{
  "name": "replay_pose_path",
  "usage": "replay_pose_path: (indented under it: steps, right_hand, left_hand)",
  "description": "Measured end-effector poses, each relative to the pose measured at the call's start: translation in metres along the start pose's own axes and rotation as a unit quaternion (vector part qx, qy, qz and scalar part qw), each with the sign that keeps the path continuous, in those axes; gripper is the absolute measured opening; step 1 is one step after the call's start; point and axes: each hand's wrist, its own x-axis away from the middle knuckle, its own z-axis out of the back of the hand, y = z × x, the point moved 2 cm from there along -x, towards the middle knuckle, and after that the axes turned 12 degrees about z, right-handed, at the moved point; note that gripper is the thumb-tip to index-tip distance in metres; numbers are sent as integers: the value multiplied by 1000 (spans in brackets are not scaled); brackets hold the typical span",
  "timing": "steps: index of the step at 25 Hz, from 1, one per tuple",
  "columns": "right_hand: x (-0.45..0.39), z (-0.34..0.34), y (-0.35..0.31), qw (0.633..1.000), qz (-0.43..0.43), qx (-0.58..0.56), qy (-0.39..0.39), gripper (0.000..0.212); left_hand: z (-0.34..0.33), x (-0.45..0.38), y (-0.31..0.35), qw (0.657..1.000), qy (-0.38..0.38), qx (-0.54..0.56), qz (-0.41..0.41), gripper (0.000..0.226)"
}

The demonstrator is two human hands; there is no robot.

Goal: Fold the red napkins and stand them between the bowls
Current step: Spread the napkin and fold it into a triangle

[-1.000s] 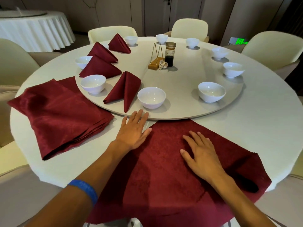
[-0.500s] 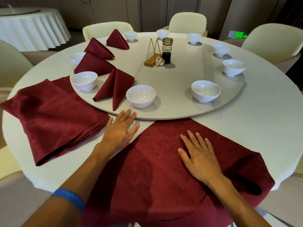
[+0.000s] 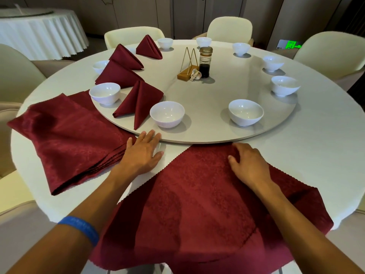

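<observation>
A round table [image 3: 316, 155] under a white cloth carries a large turntable [image 3: 217, 91], with cream chairs [image 3: 230, 28] around it. An open red napkin [image 3: 197, 194] lies spread like a diamond at the table's 6 o'clock edge, its far corner touching the turntable rim and its near part hanging over the table edge.

The right hand [image 3: 248, 165] rests on the far corner of this napkin, fingers bent with the tips pressed into the cloth; whether they pinch the fabric cannot be told. The left hand [image 3: 143, 153] lies flat on the white cloth just to the left of the napkin, fingers straight and slightly spread, their tips at the turntable rim and beside the stack of folded napkins [image 3: 67, 137] at 8 o'clock. A blue wristband [image 3: 81, 228] sits on the left forearm.

On the turntable, white bowls ring the edge. A folded napkin [image 3: 138, 101] stands between the bowl at 7 o'clock [image 3: 166, 113] and the bowl at 9 o'clock [image 3: 104, 92]. Three more folded napkins stand further round, at about 10 to 11 o'clock [image 3: 118, 76] [image 3: 126, 57] [image 3: 149, 46]. The bowl at 5 o'clock [image 3: 245, 111] has bare turntable on both sides.

At the centre stand a gold wire holder on a wooden base [image 3: 187, 66] and a glass bottle of dark liquid [image 3: 205, 62], touching or nearly so.
</observation>
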Motion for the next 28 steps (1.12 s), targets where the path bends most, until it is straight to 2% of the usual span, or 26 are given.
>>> replay_pose_path:
  steps: [3, 5, 7, 9, 11, 14, 16, 18, 19, 21, 23, 25, 28]
  right_hand:
    - [-13, -5, 8, 999, -42, -3, -30, 44]
    - [-14, -3, 8, 998, -59, -32, -16, 28]
    - [-5, 0, 5, 996, -63, -51, 22, 16]
    - [11, 6, 0, 991, -63, -76, 88, 10]
    - [27, 17, -9, 964, -78, -184, 177, 8]
    - [19, 39, -25, 880, -83, -374, 281, 12]
    - [-10, 55, -35, 860, -58, -386, 329, 11]
    - [-51, 69, -38, 868, -20, -351, 352, 3]
    - [-71, 74, -40, 889, 2, -308, 340, 13]
    - [-97, 73, -41, 938, 32, -236, 254, 45]
    - [-91, 59, -40, 962, 66, -206, 168, 65]
    - [-54, 34, -30, 974, 109, -157, 125, 60]
    - [23, 0, -6, 995, 83, -50, 6, 62]
  left_hand:
    - [-7, 38, 23, 995, 81, 31, -43, 61]
    - [-14, 64, 33, 996, 54, 71, -28, 52]
    - [-14, 77, 34, 990, 21, 137, 13, 30]
    - [-10, 85, 34, 981, 44, 186, 7, 5]
    - [-2, 92, 35, 968, 52, 245, 26, 7]
    - [27, 86, 42, 940, 114, 320, 15, 8]
    - [56, 60, 43, 926, 192, 325, -16, 4]
    - [82, 19, 41, 919, 224, 325, -26, 4]
    - [92, 0, 40, 925, 241, 294, -18, 12]
    - [95, -21, 42, 957, 247, 154, 19, 37]
    - [73, -8, 53, 974, 207, 79, -39, 44]
    - [37, 35, 59, 980, 138, 74, -120, 42]
    - [-18, 82, 42, 992, 34, 57, -104, 55]
